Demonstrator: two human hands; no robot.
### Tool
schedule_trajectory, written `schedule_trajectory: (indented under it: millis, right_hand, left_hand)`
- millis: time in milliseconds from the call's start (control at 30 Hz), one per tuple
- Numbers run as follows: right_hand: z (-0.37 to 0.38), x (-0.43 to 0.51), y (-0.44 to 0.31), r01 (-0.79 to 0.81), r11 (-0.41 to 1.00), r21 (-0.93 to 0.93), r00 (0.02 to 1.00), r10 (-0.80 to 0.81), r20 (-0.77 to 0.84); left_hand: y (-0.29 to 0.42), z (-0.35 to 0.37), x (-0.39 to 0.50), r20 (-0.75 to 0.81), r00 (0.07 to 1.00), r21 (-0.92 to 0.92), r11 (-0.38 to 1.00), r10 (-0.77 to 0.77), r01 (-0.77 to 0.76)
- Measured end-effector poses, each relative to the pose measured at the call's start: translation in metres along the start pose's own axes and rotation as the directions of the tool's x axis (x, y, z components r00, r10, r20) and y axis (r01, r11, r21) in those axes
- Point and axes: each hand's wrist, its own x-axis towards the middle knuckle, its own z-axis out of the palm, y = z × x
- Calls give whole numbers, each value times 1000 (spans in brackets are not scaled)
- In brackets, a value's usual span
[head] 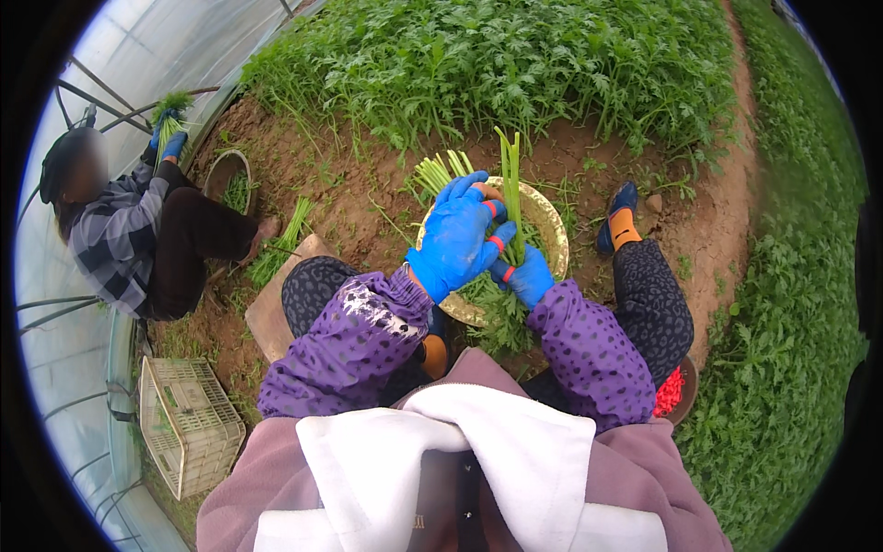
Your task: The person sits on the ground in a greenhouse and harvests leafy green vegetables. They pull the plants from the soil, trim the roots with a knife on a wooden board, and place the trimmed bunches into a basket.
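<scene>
My right hand point(528, 277), in a blue glove with a red band on a finger, is closed around a small bunch of green leafy stems point(511, 200). The cut ends point up, and the leaves point(509, 317) hang below the hand. My left hand point(455, 234), also blue-gloved with red bands, is bent beside the stems, its fingertips near them; its palm side is hidden. Under both hands stands a worn, pale yellow basin point(556, 238) with greens inside. More cut stems point(441, 172) show at its far left rim, partly behind my left hand.
A co-worker point(131, 228) sits at left holding a bundle of greens point(169, 121), near a bucket point(231, 172). Cut stems point(286, 238) lie by a board point(279, 307). A plastic crate point(190, 421) is lower left, a bowl of red pieces point(672, 393) right. Leafy crops point(497, 62) grow ahead.
</scene>
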Motion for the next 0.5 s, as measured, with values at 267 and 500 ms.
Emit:
schedule_trajectory:
  millis: [267,500]
  right_hand:
    - [0,-1,-3,-30,998,-51,999,32,41]
    - [7,-6,-14,-26,997,-70,1000,27,7]
  left_hand:
    - [2,6,-3,36,998,7,999,-51,51]
    - [4,12,-7,7,998,-45,997,-60,61]
